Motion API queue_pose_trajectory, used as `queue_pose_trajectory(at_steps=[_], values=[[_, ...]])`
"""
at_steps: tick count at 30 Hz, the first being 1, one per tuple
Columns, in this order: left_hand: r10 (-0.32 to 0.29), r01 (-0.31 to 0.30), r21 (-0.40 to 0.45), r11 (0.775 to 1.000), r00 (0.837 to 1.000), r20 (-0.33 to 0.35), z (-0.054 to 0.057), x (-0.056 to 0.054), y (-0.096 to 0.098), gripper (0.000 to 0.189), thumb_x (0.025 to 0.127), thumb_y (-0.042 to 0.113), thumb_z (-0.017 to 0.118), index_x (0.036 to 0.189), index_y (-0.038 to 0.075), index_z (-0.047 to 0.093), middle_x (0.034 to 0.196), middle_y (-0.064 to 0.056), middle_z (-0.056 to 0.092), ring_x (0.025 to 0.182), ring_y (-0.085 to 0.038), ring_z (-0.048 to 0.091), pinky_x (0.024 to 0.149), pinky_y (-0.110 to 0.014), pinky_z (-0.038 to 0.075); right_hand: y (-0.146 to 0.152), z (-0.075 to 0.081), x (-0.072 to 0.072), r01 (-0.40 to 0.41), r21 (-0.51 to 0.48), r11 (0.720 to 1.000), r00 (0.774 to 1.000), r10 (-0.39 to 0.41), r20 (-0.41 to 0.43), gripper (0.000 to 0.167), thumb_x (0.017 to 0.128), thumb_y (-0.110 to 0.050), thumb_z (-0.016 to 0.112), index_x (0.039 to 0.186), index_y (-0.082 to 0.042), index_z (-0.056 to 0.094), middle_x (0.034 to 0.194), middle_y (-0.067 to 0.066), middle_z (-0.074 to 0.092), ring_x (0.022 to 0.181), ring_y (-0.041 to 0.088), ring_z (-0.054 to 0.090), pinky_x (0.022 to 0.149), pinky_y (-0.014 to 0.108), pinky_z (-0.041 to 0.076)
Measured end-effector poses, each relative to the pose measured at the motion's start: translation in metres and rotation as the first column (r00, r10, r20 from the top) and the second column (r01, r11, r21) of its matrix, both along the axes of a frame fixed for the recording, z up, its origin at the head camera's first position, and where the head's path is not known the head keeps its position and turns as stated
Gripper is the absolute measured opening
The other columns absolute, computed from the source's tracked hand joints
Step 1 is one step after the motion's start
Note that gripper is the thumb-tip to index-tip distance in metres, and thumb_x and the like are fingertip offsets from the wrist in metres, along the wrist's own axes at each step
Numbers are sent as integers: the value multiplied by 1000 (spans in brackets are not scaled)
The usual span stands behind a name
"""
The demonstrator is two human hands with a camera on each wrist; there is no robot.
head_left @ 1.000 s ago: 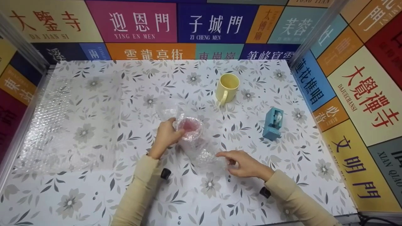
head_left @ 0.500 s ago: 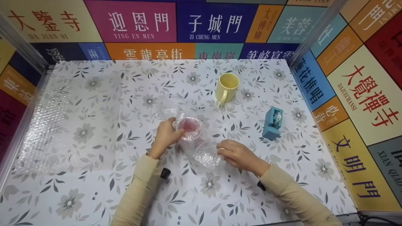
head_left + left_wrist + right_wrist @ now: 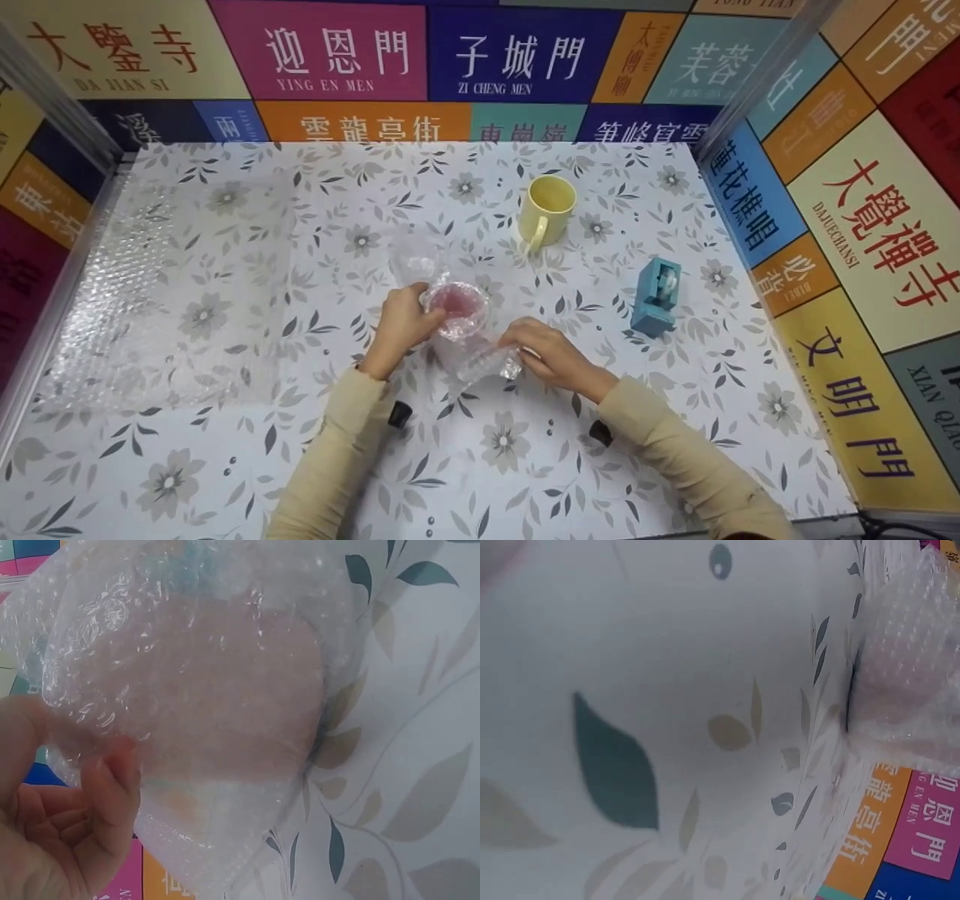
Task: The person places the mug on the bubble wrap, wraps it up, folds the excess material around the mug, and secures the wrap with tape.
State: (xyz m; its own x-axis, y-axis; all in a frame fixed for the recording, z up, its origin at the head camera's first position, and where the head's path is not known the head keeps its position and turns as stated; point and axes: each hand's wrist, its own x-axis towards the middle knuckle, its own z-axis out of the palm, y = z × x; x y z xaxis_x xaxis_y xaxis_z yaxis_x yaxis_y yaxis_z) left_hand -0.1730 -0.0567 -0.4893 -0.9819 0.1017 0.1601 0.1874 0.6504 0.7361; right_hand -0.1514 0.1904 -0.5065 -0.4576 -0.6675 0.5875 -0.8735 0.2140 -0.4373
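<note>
A pink cup (image 3: 459,304) stands wrapped in bubble wrap (image 3: 416,259), its mouth facing up. My left hand (image 3: 405,322) grips the cup's near-left rim through the wrap, thumb over the edge. In the left wrist view, the left hand (image 3: 67,817) pinches the rim at one end of the pink cup (image 3: 210,690), which shows through the bubbles. Fingers of my right hand (image 3: 551,352) pinch the loose flap of wrap on the cup's lower right side. The right wrist view catches the wrapped cup (image 3: 904,682) only at its right edge.
A yellow mug (image 3: 546,214) stands behind and to the right. Farther right sits a blue tape dispenser (image 3: 656,296). A flat sheet of bubble wrap (image 3: 187,300) covers the left part of the floral table (image 3: 337,480). Printed panels (image 3: 322,52) wall in the back and sides.
My right hand has moved left and inward, now gripping the loose flap and folding it toward the cup. The left hand has kept its hold on the rim.
</note>
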Motion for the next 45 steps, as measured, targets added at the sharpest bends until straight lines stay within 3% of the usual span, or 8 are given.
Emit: queue_pose_trajectory(at_steps=[8, 14, 19, 25, 28, 34, 38, 45], values=[[13, -13, 0, 1000, 998, -54, -2, -1, -1, 24, 67, 8, 63, 87, -4, 67, 59, -10, 59, 48, -19, 46, 46, -33, 42, -17, 6, -12, 25, 51, 998, 1000, -25, 12, 20, 80, 3, 50, 95, -9, 57, 123, 6, 56, 116, 34, 43, 99, 46, 30], [23, -22, 9, 1000, 998, -52, -3, -1, -1, 22, 67, 8, 64, 85, -4, 67, 57, -10, 58, 48, -19, 46, 45, -33, 42, -23, 7, -17, 92, 8, 996, 996, -92, 13, 21, 93, -16, 46, 101, -7, 62, 99, 4, 63, 102, 29, 46, 86, 49, 32], [11, -12, -12, 1000, 999, -46, -1, 0, 5, 22, 67, 9, 64, 85, -4, 66, 61, -12, 59, 52, -23, 49, 50, -36, 45, -32, 10, -22, 177, -59, 982, 984, -179, -16, 39, 96, -34, 37, 88, -5, 62, 83, 8, 58, 85, 26, 48, 75, 43, 33], [12, -13, -50, 999, 1000, -27, 0, 2, 11, 16, 69, 9, 65, 80, -2, 62, 66, -14, 61, 57, -28, 55, 55, -39, 48, -47, 16, -27, 254, 16, 967, 966, -252, -53, 26, 93, -23, 49, 83, -4, 63, 72, 6, 57, 74, 22, 47, 68, 38, 37], [11, -12, -38, 999, 1000, -14, -1, 2, 10, 19, 69, 8, 66, 84, -3, 64, 68, -15, 63, 58, -27, 56, 55, -37, 49, -51, 17, -29, 287, 79, 955, 957, -283, -63, 14, 88, -15, 56, 82, -5, 63, 77, 6, 57, 78, 22, 47, 71, 36, 39], [-21, 21, -32, 999, 1000, -15, -1, 1, 9, 25, 70, 9, 65, 91, -5, 65, 65, -14, 62, 52, -23, 53, 49, -33, 46, -55, 21, -30, 369, 110, 923, 923, -378, 73, 14, 85, -10, 60, 78, 1, 64, 100, 17, 54, 93, 30, 51, 86, 39, 41], [-39, 38, -22, 999, 999, -7, -1, 1, 8, 27, 71, 9, 65, 93, -7, 64, 63, -13, 61, 48, -19, 50, 44, -29, 44, -59, 25, -30, 407, 156, 900, 896, -426, 127, 12, 81, -5, 61, 75, 4, 65, 101, 19, 56, 85, 31, 58, 79, 38, 47], [-59, 56, -51, 997, 997, -46, -4, 0, 7, 26, 73, 11, 62, 91, -7, 63, 62, -14, 59, 48, -22, 49, 47, -34, 45, -67, 27, -33, 477, 249, 843, 863, -503, 51, 14, 75, -2, 59, 62, 3, 60, 90, 17, 56, 77, 31, 57, 70, 39, 49]])
